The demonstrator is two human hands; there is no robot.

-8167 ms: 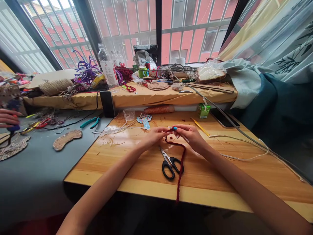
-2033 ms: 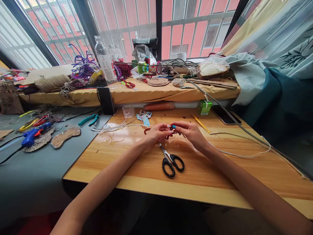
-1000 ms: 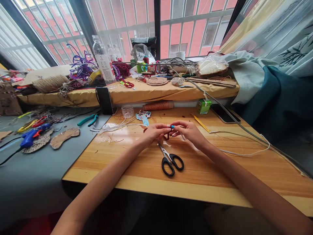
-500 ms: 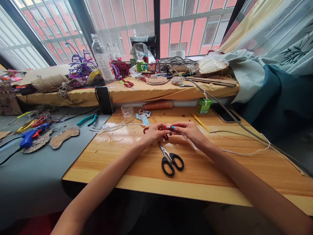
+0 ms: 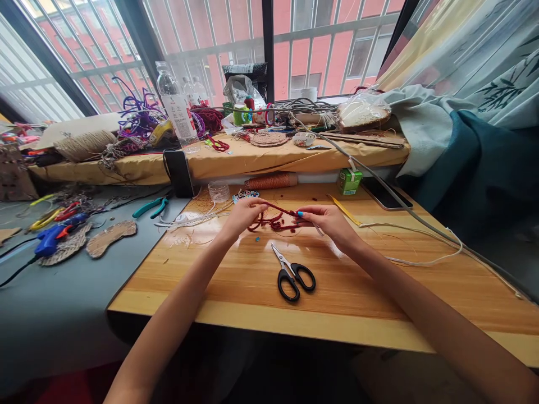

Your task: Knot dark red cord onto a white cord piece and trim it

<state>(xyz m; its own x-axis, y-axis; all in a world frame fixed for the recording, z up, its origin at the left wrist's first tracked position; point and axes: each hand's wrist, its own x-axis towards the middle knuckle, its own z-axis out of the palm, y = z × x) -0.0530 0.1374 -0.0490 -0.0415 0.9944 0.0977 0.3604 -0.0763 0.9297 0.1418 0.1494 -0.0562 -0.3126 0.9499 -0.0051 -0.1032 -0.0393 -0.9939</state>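
Note:
A dark red cord (image 5: 275, 208) is stretched between my two hands, just above the wooden table (image 5: 236, 280). My left hand (image 5: 247, 216) pinches one stretch of it, fingers closed. My right hand (image 5: 326, 221) is closed on the cord's other part, near a knotted spot; a pale strip shows below its fingers. More of the cord hangs or lies in loops under the stretched part. Black-handled scissors (image 5: 290, 275) lie just in front, blades slightly apart, touched by neither hand. Close by my left hand is a small blue bit (image 5: 257, 239) on the wood.
Behind the hands lie an orange-brown thread spool (image 5: 272, 180), a clear round container (image 5: 219, 192) and a green carton (image 5: 350, 181). A yellow tool (image 5: 345, 211) and white cord (image 5: 421, 264) are at right. Pliers (image 5: 150, 207) and a blue glue gun (image 5: 53, 235) lie left.
My hands were together around the middle; my left hand has moved left, drawing the red cord out between them. The scissors' blades and the cord loops are now uncovered.

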